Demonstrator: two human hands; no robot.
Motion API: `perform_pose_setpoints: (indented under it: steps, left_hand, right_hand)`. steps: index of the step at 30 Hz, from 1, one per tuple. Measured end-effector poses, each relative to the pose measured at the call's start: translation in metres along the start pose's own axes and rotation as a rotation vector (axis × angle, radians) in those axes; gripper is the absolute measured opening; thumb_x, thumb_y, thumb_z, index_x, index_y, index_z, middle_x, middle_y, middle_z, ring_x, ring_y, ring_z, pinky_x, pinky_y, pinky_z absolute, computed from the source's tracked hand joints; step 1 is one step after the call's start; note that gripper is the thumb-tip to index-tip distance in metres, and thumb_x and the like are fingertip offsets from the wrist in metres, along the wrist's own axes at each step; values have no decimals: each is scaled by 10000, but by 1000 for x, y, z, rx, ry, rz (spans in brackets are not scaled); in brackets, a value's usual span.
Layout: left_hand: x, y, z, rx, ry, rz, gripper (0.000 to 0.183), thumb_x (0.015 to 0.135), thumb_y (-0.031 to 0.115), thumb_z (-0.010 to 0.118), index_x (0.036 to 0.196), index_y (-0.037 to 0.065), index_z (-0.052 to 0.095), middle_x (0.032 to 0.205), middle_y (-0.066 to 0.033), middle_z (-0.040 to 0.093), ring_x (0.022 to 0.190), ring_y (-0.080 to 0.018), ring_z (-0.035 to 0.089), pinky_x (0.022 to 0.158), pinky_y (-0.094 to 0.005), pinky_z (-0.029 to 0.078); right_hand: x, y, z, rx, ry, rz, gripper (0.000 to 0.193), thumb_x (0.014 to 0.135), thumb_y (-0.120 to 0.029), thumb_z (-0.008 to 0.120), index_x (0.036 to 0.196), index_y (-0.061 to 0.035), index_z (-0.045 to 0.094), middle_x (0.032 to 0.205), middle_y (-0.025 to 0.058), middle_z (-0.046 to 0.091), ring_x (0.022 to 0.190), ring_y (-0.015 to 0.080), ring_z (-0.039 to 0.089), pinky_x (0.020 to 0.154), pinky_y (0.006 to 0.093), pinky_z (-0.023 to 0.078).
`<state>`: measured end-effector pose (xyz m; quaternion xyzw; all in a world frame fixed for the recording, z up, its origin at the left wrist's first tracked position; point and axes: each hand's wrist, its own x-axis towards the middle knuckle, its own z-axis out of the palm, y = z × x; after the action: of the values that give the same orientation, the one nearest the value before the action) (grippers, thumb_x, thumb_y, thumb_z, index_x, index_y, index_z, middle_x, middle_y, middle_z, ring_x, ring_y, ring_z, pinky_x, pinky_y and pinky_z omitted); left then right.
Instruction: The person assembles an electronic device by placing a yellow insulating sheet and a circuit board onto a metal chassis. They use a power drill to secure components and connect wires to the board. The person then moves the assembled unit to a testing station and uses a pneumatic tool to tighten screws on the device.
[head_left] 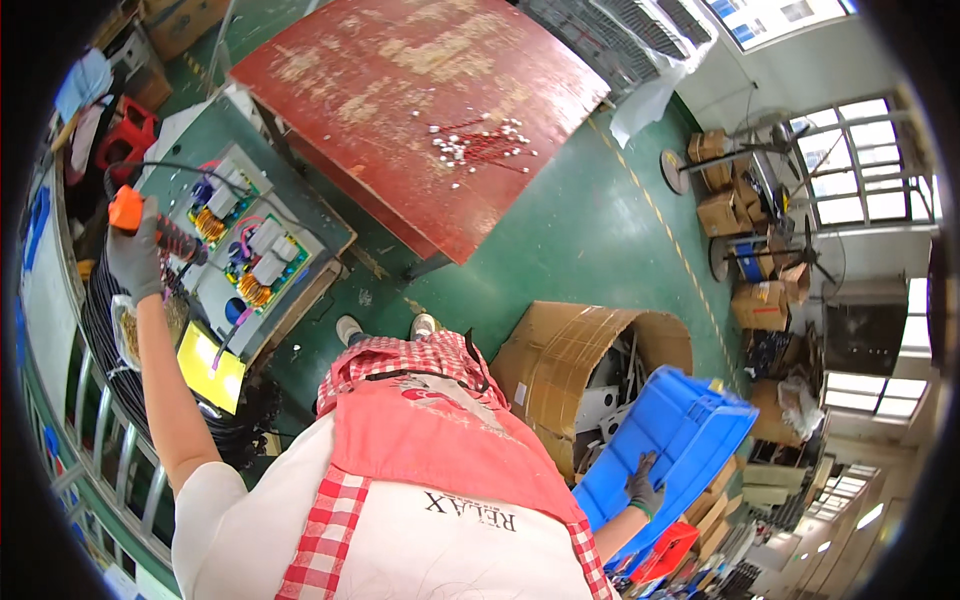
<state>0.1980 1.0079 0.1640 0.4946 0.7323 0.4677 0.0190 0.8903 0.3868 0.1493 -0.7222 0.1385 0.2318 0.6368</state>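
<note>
At the left, my left hand [136, 262] in a grey glove is closed around a corded tool with an orange end [126, 208] and a black-and-red body, which looks like an electric screwdriver. Beside it on the workbench lie two green circuit boards [268, 262] with copper coils and grey blocks. My right hand [645, 488], gloved too, grips the side of a blue plastic bin [690, 425] at my right. The bin is tilted; part of the hand's grip is hidden. A yellow sheet [210, 368] lies near my left forearm.
Ahead stands a worn red table [400, 90] with a pile of red, white-tipped pieces [480, 145]. A big cardboard box [545, 370] holding metal parts is next to the blue bin. Black cables [110, 330] bundle at the left. Fans and cartons [760, 305] line the right wall.
</note>
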Motion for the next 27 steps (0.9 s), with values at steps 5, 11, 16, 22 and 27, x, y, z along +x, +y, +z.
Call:
perform_pose_setpoints:
  steps: [5,11,16,22,27]
  left_hand:
    - [-19,8,-20,-140,-39,57,429,740,377,749,966,33,628,839,-21,621,750,-121,568,729,-277,454]
    - [-42,8,-39,-415,-43,-19,353,744,213,757,983,24,578,877,-17,603,769,-89,563,709,-240,452]
    - [-59,10,-45,-614,14,-137,396,714,92,768,1033,10,547,915,-34,600,811,-109,579,756,-256,475]
    - [-79,20,-53,-459,95,-118,399,658,157,812,937,10,567,806,-34,606,715,-126,577,683,-267,474]
    - [-81,35,-54,-72,296,-5,427,620,229,828,861,11,550,841,-68,581,755,-202,568,708,-333,463]
  right_hand:
    - [0,-62,120,121,-478,-246,526,908,-171,522,1336,86,359,1403,199,377,1269,244,411,1049,367,345]
    - [-47,-121,356,-57,-719,-472,325,870,-17,549,1154,137,520,1108,173,622,1026,234,593,923,309,473]
    - [-86,-136,532,-906,-704,-957,319,870,-101,503,1077,136,556,1197,230,563,1135,289,532,988,399,442]
    - [25,-137,749,-239,-1203,-57,238,838,-154,496,904,72,534,1097,244,565,1091,366,519,994,537,400]
    - [56,-106,906,-281,-1116,203,176,789,-154,507,896,-16,527,1074,212,535,1036,418,493,951,684,343]
